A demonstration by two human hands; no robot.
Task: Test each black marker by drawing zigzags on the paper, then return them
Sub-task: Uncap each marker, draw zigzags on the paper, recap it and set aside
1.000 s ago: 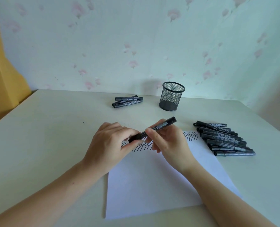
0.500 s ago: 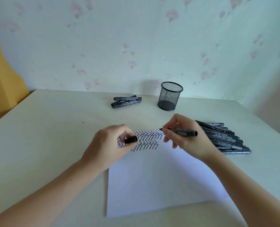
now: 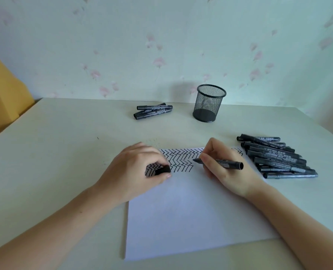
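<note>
Now that the cap (image 3: 162, 169) has come off into the left hand (image 3: 136, 170), the right hand (image 3: 226, 168) grips the marker (image 3: 219, 163), tip down at the paper (image 3: 191, 211) between both hands, ready for zigzags.

A black wire-mesh pen cup (image 3: 209, 103) stands upright near the far edge of the pale tabletop (image 3: 54, 145). Behind that edge rises light wallpaper with faint pink flowers (image 3: 159, 62). A yellow surface (image 3: 4, 90) borders the far left corner.
</note>
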